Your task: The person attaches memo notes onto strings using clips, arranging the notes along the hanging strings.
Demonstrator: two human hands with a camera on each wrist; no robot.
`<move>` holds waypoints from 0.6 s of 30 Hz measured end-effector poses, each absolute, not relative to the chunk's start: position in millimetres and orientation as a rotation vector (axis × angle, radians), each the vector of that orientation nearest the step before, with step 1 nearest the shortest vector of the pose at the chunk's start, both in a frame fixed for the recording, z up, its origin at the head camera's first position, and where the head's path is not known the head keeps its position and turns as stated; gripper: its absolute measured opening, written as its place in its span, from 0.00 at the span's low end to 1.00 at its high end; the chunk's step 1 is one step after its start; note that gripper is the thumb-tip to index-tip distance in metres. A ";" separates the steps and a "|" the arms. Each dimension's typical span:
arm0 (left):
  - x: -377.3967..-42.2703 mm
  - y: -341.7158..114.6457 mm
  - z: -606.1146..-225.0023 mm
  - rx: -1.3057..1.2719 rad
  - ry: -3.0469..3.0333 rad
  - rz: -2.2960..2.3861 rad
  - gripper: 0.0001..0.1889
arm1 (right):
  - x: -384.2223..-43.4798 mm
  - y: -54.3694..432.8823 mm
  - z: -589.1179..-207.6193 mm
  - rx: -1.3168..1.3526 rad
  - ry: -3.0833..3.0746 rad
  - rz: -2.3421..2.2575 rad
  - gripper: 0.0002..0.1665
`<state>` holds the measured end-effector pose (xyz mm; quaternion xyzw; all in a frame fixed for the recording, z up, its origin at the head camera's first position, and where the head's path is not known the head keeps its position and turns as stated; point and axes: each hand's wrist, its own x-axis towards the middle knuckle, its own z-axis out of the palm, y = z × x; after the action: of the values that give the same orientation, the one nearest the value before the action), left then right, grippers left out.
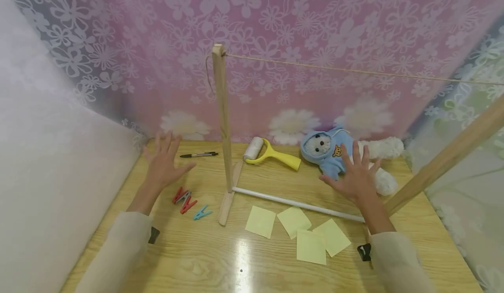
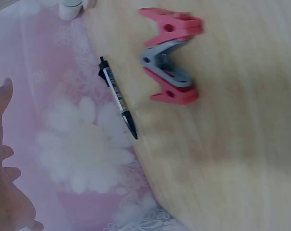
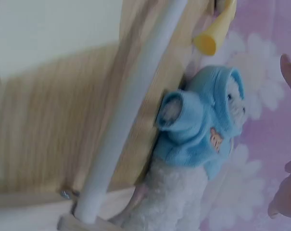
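My left hand [image 1: 162,165] is held over the left side of the table with its fingers spread, holding nothing. Nearest to it are a black pen [image 1: 198,155] and a small group of clothespins, red [image 1: 188,205], grey [image 2: 167,62] and light blue [image 1: 202,213]. Also with fingers spread and nothing in it, my right hand [image 1: 357,177] is in front of a white plush toy [image 3: 174,192] in a blue hoodie [image 1: 334,151], covering part of it in the head view. Whether the hand touches the toy cannot be told. Only the edges of the hands show in the wrist views.
A wooden stand has a left post [image 1: 223,118], a right post [image 1: 449,155], a white crossbar [image 1: 291,202] and a string [image 1: 327,67] stretched between the posts. A yellow-handled lint roller [image 1: 275,154] lies behind the bar. Several yellow sticky notes [image 1: 260,221] lie in front. Floral cloth [image 1: 256,87] hangs behind.
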<state>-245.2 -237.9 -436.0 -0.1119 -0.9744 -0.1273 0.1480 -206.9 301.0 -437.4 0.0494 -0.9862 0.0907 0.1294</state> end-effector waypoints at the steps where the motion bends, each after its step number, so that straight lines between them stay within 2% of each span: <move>1: -242.6 -239.1 -437.9 -0.331 -2.799 -0.368 0.52 | -204.1 298.0 -438.1 0.153 -2.862 0.298 0.68; 9: -220.0 -248.8 -465.3 -0.320 -2.946 -0.474 0.51 | -180.4 273.2 -451.2 0.357 -2.720 0.672 0.66; 18: -211.5 -256.2 -478.7 -0.365 -3.035 -0.484 0.45 | -153.5 227.6 -455.2 0.455 -2.772 0.917 0.56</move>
<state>-211.5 -256.2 -478.7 -0.1178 -0.9804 -0.1563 0.0232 -153.5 227.6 -455.2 0.1533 -0.9340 0.3089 0.0932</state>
